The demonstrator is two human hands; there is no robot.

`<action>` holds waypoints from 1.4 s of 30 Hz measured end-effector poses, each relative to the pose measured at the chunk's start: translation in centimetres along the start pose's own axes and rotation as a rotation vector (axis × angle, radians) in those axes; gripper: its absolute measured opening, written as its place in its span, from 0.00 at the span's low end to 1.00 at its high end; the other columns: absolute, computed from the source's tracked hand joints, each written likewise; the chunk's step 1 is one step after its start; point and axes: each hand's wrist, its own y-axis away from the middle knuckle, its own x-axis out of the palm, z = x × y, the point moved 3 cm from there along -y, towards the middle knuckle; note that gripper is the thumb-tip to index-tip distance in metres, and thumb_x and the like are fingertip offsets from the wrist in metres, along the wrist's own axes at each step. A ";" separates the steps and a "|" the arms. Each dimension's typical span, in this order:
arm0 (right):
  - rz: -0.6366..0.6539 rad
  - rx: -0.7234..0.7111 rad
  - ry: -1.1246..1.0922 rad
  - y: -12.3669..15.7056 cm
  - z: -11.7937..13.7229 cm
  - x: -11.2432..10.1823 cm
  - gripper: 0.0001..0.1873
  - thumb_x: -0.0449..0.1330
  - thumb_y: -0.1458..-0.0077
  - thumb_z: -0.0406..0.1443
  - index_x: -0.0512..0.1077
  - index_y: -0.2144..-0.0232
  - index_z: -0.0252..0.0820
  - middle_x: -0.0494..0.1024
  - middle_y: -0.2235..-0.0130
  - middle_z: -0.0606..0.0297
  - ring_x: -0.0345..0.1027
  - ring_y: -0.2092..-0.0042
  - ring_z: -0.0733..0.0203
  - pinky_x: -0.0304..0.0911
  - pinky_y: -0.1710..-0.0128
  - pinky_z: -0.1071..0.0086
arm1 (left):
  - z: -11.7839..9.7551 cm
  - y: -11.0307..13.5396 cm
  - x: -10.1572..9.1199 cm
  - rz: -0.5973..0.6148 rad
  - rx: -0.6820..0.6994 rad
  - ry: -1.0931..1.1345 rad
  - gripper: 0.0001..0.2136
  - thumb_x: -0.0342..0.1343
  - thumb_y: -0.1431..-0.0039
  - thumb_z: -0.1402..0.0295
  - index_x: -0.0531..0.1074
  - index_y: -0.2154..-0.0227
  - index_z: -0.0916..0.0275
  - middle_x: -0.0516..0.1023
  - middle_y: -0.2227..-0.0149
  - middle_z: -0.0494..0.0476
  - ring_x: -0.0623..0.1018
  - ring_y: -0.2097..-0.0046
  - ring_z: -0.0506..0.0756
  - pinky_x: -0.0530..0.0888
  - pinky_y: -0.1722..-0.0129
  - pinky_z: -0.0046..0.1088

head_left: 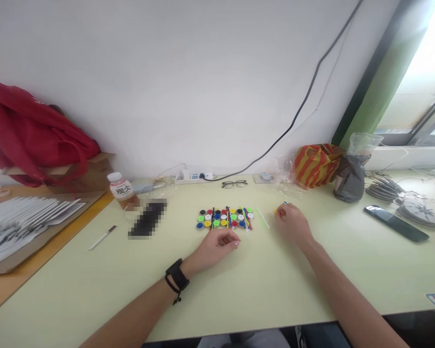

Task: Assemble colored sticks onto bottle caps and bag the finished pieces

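Observation:
Rows of small round coloured discs (224,223) lie on the table in front of me, in black, red, green, white, blue and yellow. Bundles of thin coloured sticks (229,218) run between groups of discs. My left hand (221,246) rests just below the discs with its fingers curled and nothing visible in them. Right of the discs lie a green and a white stick (263,218), apart from the bundles. Farther right, my right hand (293,221) pinches thin sticks whose yellow and blue ends (275,211) show at the fingertips; the rest is hidden.
Glasses (234,184) and a power strip (194,178) sit by the wall. A drink bottle (123,191), a pixelated dark item (148,219) and a cigarette-like stick (102,238) are at left. A phone (396,223), a striped bag (316,164) and a grey bag (350,179) are at right.

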 end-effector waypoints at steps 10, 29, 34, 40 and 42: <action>0.069 0.013 0.135 -0.2 -0.6 1.1 0.07 0.56 0.42 0.38 0.71 0.70 0.43 0.76 0.63 0.56 0.67 0.57 0.49 0.57 0.62 0.61 | -0.2 0.1 -0.1 0.019 0.004 -0.032 0.10 0.62 0.38 0.61 0.80 0.64 0.63 0.80 0.65 0.56 0.75 0.63 0.53 0.71 0.61 0.29; -0.016 0.059 0.083 -0.1 -1.3 -0.5 0.13 0.59 0.41 0.46 0.73 0.70 0.44 0.76 0.63 0.55 0.66 0.56 0.46 0.60 0.59 0.58 | -0.2 0.1 -0.2 0.021 0.012 -0.060 0.10 0.62 0.38 0.60 0.81 0.64 0.62 0.81 0.64 0.57 0.76 0.63 0.54 0.72 0.61 0.31; 0.018 -0.143 -0.083 0.0 0.7 -0.1 0.11 0.56 0.38 0.42 0.75 0.64 0.44 0.78 0.60 0.55 0.68 0.54 0.48 0.63 0.53 0.58 | -0.3 0.2 -0.2 0.021 0.023 -0.071 0.11 0.62 0.38 0.59 0.81 0.64 0.62 0.81 0.64 0.57 0.76 0.63 0.55 0.73 0.62 0.31; 0.163 -0.299 -0.016 1.0 2.5 1.3 0.13 0.53 0.35 0.36 0.79 0.60 0.45 0.79 0.59 0.55 0.67 0.49 0.47 0.61 0.50 0.57 | -0.3 0.1 -0.2 0.021 0.019 -0.071 0.10 0.62 0.39 0.59 0.81 0.65 0.62 0.81 0.65 0.57 0.76 0.64 0.54 0.72 0.62 0.30; 0.167 -0.301 0.014 1.0 2.4 1.5 0.14 0.53 0.35 0.35 0.79 0.60 0.45 0.79 0.59 0.55 0.67 0.50 0.47 0.61 0.51 0.58 | -0.3 0.1 -0.2 0.022 0.021 -0.078 0.10 0.62 0.39 0.59 0.81 0.65 0.62 0.81 0.65 0.57 0.76 0.63 0.54 0.72 0.62 0.30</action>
